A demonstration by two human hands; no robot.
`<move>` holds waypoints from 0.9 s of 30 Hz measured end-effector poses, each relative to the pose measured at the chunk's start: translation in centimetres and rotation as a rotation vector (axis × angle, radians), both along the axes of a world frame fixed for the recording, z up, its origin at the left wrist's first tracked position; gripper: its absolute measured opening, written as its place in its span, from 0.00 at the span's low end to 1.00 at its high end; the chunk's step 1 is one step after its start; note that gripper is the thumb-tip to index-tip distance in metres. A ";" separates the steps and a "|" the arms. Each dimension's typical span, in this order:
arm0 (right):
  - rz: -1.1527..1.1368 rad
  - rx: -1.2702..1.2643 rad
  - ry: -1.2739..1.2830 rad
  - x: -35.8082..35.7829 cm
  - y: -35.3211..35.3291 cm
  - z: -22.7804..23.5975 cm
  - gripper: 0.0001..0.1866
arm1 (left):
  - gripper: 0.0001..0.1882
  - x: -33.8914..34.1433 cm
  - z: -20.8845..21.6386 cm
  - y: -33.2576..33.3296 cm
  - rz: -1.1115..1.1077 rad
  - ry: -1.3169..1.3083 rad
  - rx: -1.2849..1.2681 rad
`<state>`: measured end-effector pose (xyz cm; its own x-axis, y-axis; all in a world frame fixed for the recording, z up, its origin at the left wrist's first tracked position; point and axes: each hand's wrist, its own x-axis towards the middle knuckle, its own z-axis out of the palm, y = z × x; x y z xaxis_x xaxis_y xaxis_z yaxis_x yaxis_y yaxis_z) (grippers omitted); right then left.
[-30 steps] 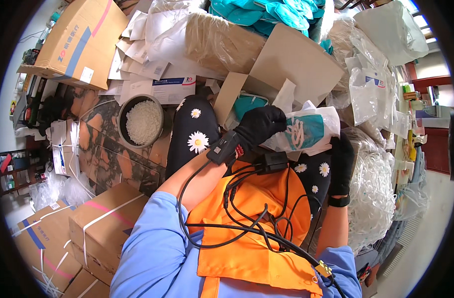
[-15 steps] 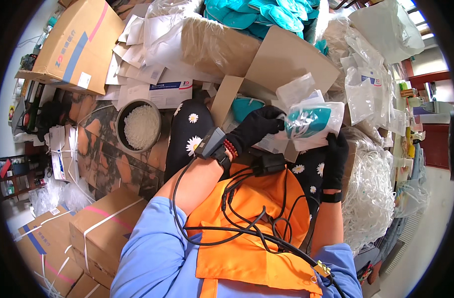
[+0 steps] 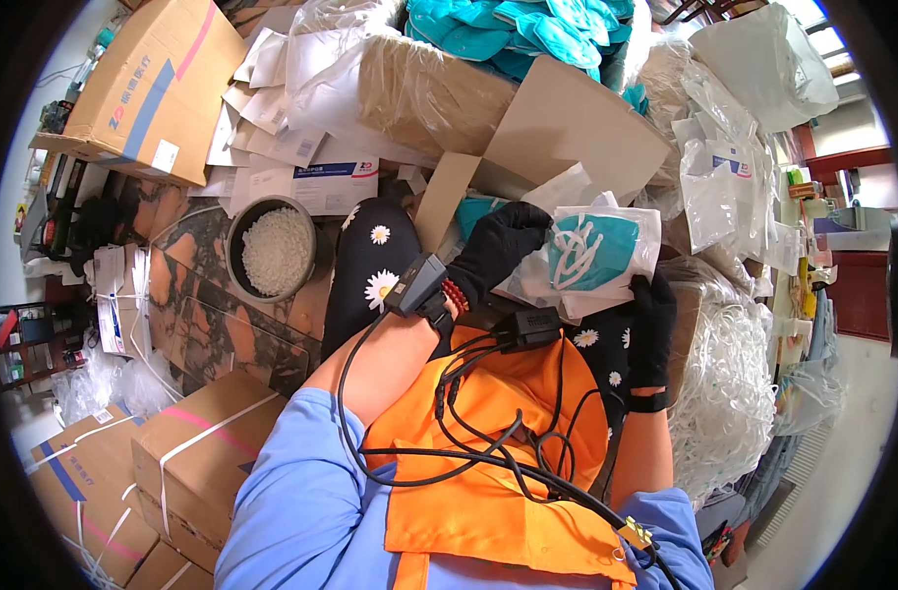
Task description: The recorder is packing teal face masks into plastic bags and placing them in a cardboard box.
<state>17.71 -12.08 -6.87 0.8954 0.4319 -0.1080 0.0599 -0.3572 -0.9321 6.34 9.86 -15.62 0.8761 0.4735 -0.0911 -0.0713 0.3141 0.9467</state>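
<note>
A flat clear bag (image 3: 648,231) holds a folded teal face mask (image 3: 614,258) with white ear loops on top, facing up above my lap. My right hand (image 3: 653,320), in a black glove, pinches the bag's lower right corner. At the bag's left edge is my left hand (image 3: 503,241), also black-gloved, its fingers pressed together; whether the film is between them is hard to make out. Behind my left hand, an open cardboard box (image 3: 567,118) contains more teal masks (image 3: 476,209) and white packets, partly hidden.
A heap of teal masks (image 3: 527,29) fills a plastic-lined carton at the back. On the left, a round bucket (image 3: 316,258) holds white bits. White strands (image 3: 724,393) pile up at my right. Strapped cartons (image 3: 198,442) stand at lower left. A black cable (image 3: 468,454) crosses my orange apron.
The bag has swung flatter toward me, so the mask and its loops show more fully. My right hand has shifted slightly left; my left hand has moved slightly up and left.
</note>
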 end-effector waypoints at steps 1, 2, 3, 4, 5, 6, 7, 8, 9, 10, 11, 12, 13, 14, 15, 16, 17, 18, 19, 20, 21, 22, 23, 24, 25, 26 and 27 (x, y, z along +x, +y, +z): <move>-0.002 -0.022 -0.010 0.0 0.0 0.0 0.14 | 0.08 0.0 0.0 0.0 0.008 -0.001 0.033; -0.003 -0.044 -0.020 0.0 0.0 0.0 0.13 | 0.08 0.0 0.0 0.0 0.017 -0.003 0.067; -0.007 -0.067 -0.031 0.0 0.0 0.0 0.13 | 0.09 0.0 0.2 0.0 0.023 -0.005 0.100; 0.000 -0.037 -0.027 -0.1 0.1 0.0 0.12 | 0.10 0.0 0.3 0.0 0.033 0.013 0.162; 0.006 -0.007 -0.022 -0.3 0.4 -0.2 0.11 | 0.10 0.0 0.5 -0.1 0.042 0.031 0.224; 0.013 0.024 -0.017 -0.5 0.7 -0.3 0.11 | 0.12 0.0 0.5 -0.2 0.052 0.049 0.288; 0.009 0.070 0.014 -1.0 1.1 -0.3 0.10 | 0.13 0.0 0.4 -0.4 0.053 0.084 0.385; 0.005 0.116 0.045 -1.7 1.6 -0.3 0.09 | 0.14 0.0 0.1 -0.6 0.054 0.120 0.482; 0.004 0.160 0.077 -2.1 2.0 -0.2 0.08 | 0.15 -0.1 -0.1 -0.7 0.057 0.156 0.578; 0.023 0.041 -0.039 -2.3 2.2 -0.1 0.07 | 0.17 0.0 -0.2 -0.9 0.096 0.148 0.575; 0.041 -0.078 -0.156 -2.4 2.4 0.0 0.06 | 0.18 0.0 -0.4 -1.0 0.135 0.139 0.572; 0.057 -0.198 -0.271 -2.5 2.4 0.0 0.06 | 0.20 0.1 -0.5 -1.1 0.171 0.131 0.568; 0.104 -0.269 -0.393 -2.6 2.7 0.2 0.05 | 0.19 0.2 -0.6 -1.1 0.187 0.066 0.555; 0.151 -0.341 -0.515 -2.9 3.1 0.6 0.05 | 0.17 0.3 -0.8 -1.0 0.202 0.002 0.541; 0.197 -0.412 -0.637 -3.2 3.4 0.9 0.05 | 0.16 0.3 -0.9 -1.0 0.216 -0.064 0.528; 0.210 -0.399 -0.681 -3.4 3.5 1.1 0.06 | 0.14 0.3 -1.0 -0.9 0.211 0.044 0.591; 0.224 -0.387 -0.725 -3.6 3.6 1.2 0.06 | 0.13 0.1 -1.2 -0.9 0.206 0.152 0.653; 0.237 -0.375 -0.769 -3.8 3.7 1.4 0.07 | 0.11 -0.1 -1.1 -0.8 0.200 0.261 0.714; 0.252 -0.381 -0.792 -4.1 3.8 1.8 0.07 | 0.11 -0.1 -0.9 -0.8 0.168 0.288 0.739; 0.265 -0.387 -0.815 -4.3 3.9 2.2 0.08 | 0.11 -0.1 -0.7 -0.9 0.136 0.314 0.764; 0.279 -0.394 -0.840 -4.4 3.9 2.5 0.08 | 0.11 -0.1 -0.5 -0.9 0.103 0.339 0.788; 0.243 -0.391 -0.852 -4.4 3.6 2.5 0.08 | 0.12 0.0 -0.6 -0.7 0.111 0.402 0.803; 0.207 -0.390 -0.864 -4.0 2.8 2.6 0.07 | 0.12 0.1 -0.8 -0.2 0.118 0.464 0.817; 0.195 -0.374 -0.875 -3.5 2.0 2.6 0.07 | 0.13 -0.3 -1.0 0.4 0.146 0.544 0.827; 0.151 -0.400 -0.797 -1.9 -0.2 2.8 0.08 | 0.14 -0.5 -1.8 1.1 0.155 0.538 0.853; 0.102 -0.422 -0.716 0.0 -2.5 2.9 0.10 | 0.15 -0.7 -3.1 1.9 0.161 0.532 0.885; 0.009 -0.437 -0.848 1.2 -3.3 4.5 0.10 | 0.17 -0.7 -3.9 2.5 0.162 0.528 0.920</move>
